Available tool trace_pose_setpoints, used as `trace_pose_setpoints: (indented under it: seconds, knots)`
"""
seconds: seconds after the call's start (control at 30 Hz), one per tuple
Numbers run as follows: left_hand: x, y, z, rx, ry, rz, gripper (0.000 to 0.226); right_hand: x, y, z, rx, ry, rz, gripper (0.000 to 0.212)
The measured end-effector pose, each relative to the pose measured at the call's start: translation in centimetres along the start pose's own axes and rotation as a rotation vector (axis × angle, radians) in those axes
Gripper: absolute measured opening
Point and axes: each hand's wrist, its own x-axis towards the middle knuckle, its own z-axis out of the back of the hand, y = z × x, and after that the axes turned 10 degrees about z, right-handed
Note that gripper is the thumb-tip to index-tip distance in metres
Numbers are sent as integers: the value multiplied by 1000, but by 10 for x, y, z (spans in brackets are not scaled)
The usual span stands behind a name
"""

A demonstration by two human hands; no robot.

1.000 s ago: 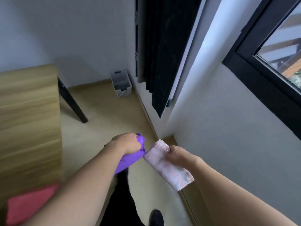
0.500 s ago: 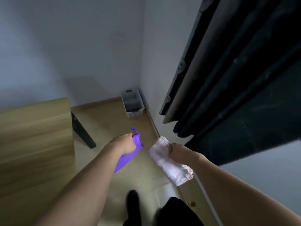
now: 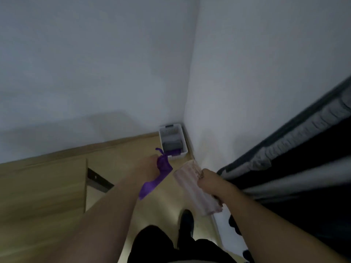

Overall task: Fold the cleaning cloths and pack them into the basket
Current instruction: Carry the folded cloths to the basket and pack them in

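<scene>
A person stands over a wooden floor, both bare arms reaching forward toward a room corner. The left hand is closed in a fist around a purple cloth, which hangs down and back under the wrist; a small end sticks up above the knuckles. The right hand grips a folded pink cloth at its right edge, thumb on top and fingers curled beneath, so the cloth lies roughly flat beside the purple one. The two cloths are close together but not touching.

The white basket sits on the floor tight in the corner, just beyond the left hand. Inside it lie a grey cloth and some purple fabric at the near end.

Compared with half a second ago, the basket is nearer to the hands and the view has swung left: more white wall fills the top, and the dark curtain has slid to the right edge. The table stays at the left. The picture is motion-blurred. Dark trousers and a shoe show at the bottom.
</scene>
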Motion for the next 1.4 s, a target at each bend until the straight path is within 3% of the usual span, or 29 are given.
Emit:
trace_pose_setpoints:
  seconds: [0.2, 0.27, 0.37, 0.5, 0.67, 0.8, 1.03, 1.17, 1.4]
  knots:
    - [79, -5, 60, -19, 8, -3, 17, 77, 39, 43, 47, 3, 52, 45]
    - [112, -2, 77, -40, -11, -18, 13, 109, 49, 55, 21, -29, 53, 31]
    - [165, 3, 101, -56, 28, -60, 29, 155, 66, 70, -36, -74, 28, 7]
    - [243, 10, 132, -32, 120, -93, 21, 214, 94, 84, -82, -90, 17, 4]
    - [340, 20, 140, -51, 87, -144, 8, 291, 109, 85, -198, -65, 28, 7]
    - [432, 17, 99, -54, 73, -159, 9, 381, 82, 62, -380, 8, 113, 16]
    - [608, 16, -61, -61, 20, -275, 12, 569, -35, -26, -514, 27, 261, 3]
    - [711, 16, -146, -32, -45, -377, 17, 685, -102, -78, -555, -43, 278, 25]
    - [818, -6, -238, 263, -138, -591, 32, 802, -160, -141, -558, 151, 279, 32]
